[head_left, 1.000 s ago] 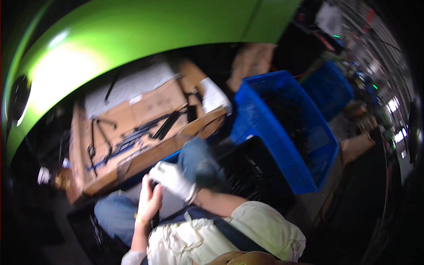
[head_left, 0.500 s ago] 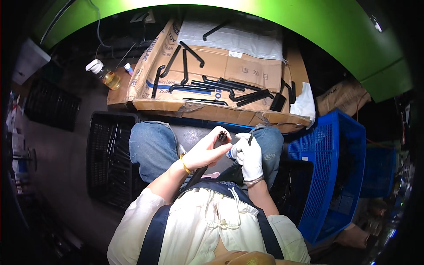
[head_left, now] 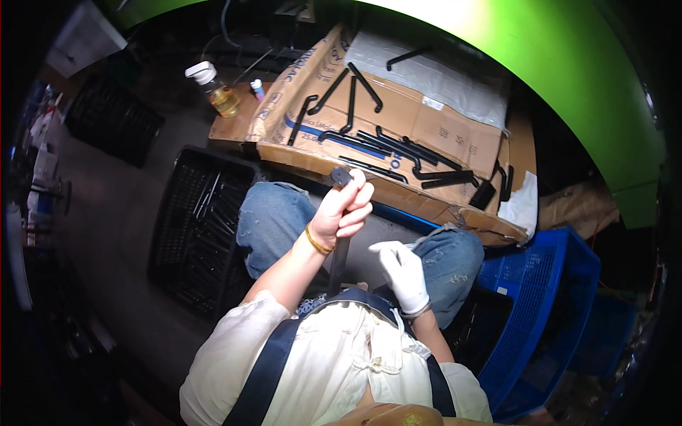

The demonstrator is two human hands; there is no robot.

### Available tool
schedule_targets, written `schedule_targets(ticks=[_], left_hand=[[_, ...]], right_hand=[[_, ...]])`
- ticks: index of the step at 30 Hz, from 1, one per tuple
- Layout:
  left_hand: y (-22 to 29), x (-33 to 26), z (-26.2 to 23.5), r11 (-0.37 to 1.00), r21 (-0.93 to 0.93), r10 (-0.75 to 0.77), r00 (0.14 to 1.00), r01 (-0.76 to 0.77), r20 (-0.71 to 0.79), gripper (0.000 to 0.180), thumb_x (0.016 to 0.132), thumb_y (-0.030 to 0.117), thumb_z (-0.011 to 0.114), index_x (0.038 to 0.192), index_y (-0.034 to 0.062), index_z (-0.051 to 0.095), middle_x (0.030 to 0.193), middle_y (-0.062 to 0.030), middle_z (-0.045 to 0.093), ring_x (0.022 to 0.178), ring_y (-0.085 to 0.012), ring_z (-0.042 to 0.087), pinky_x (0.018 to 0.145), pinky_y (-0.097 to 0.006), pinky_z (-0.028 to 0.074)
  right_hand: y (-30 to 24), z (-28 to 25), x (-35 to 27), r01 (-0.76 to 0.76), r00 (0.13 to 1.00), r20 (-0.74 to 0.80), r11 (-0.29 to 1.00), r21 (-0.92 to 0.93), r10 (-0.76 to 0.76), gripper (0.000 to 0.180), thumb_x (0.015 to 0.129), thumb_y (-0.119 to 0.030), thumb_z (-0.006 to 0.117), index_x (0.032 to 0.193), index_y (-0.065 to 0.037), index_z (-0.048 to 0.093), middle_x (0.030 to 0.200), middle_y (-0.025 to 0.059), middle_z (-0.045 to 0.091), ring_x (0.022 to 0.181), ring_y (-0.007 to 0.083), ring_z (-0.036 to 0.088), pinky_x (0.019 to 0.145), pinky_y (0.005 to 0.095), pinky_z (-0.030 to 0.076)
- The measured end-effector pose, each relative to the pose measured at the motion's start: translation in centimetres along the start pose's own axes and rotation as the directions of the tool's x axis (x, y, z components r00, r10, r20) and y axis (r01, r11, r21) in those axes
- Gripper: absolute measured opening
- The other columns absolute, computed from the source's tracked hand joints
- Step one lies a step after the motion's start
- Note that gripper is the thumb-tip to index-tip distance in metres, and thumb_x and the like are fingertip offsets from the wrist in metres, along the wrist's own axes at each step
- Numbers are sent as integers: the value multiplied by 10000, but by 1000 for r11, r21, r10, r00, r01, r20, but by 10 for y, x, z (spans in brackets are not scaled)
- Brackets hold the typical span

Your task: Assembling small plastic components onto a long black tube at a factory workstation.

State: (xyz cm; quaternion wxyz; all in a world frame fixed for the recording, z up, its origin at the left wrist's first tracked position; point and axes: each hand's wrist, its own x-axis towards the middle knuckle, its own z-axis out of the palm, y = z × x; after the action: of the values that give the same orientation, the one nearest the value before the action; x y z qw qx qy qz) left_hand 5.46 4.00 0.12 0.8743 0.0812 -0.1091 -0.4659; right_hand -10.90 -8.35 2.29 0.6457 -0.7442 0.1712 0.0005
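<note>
Left hand [head_left: 344, 211] grips black bar [head_left: 341, 259], raised nearer carton [head_left: 430, 200]; gloved right hand [head_left: 403, 273] now farther off, fingers curled together.

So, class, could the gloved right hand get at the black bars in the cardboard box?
Probably yes: the right hand shows no held object, and the cardboard box is open on top, though its front wall stands before the black bars.
</note>
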Motion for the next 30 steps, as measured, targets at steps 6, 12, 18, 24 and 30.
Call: schedule_targets(ticks=[6, 12, 18, 24, 30], left_hand=[[2, 6, 0, 970, -241, 98, 961, -34, 260, 156, 1025, 217, 510, 1015, 114, 392, 699, 15, 364, 471, -48, 371, 369, -158, 373], [-1, -6, 5, 986, -141, 113, 975, -87, 190, 188, 1024, 204, 517, 1175, 116, 448, 734, 16, 367, 488, -44, 369, 382, -165, 362], [-27, -14, 10, 840, 520, -26, 970, 152, -242, 349, 1006, 308, 551, 1267, 94, 462, 954, -54, 573, 778, -104, 597, 605, -257, 543], [-40, -44, -28, 774, 574, -108, 949, 268, -297, 398, 1047, 348, 428, 1271, 23, 487, 1026, -82, 629, 951, -180, 641, 873, -329, 522], [-30, -51, -53, 718, 556, -133, 867, 419, -481, 335, 1036, 355, 481, 1214, 81, 552, 955, -32, 602, 856, -120, 608, 794, -265, 488]], right_hand=[[-8, 33, -6, 35, 973, 233, 990, -134, -3, 278, 902, -191, 679, 1118, -18, 651, 947, 125, 710, 812, 157, 678, 753, 290, 528], [-13, 44, -10, 13, 939, 341, 983, -183, 51, 287, 896, -228, 693, 1083, -14, 650, 810, 90, 662, 687, 125, 590, 682, 298, 503], [10, 40, -15, -4, 990, 136, 983, -183, 29, 196, 920, -196, 652, 988, -12, 657, 719, -14, 601, 626, 48, 477, 565, 254, 419], [6, -42, -18, 52, 840, -502, 890, 453, 207, 222, 987, -261, 577, 900, -67, 638, 586, -43, 516, 428, 38, 376, 405, 207, 275], [132, -204, -132, -28, 374, -765, 831, 555, 524, 299, 951, -386, 606, 909, -91, 622, 508, -87, 291, 351, 42, 244, 346, 232, 154]])
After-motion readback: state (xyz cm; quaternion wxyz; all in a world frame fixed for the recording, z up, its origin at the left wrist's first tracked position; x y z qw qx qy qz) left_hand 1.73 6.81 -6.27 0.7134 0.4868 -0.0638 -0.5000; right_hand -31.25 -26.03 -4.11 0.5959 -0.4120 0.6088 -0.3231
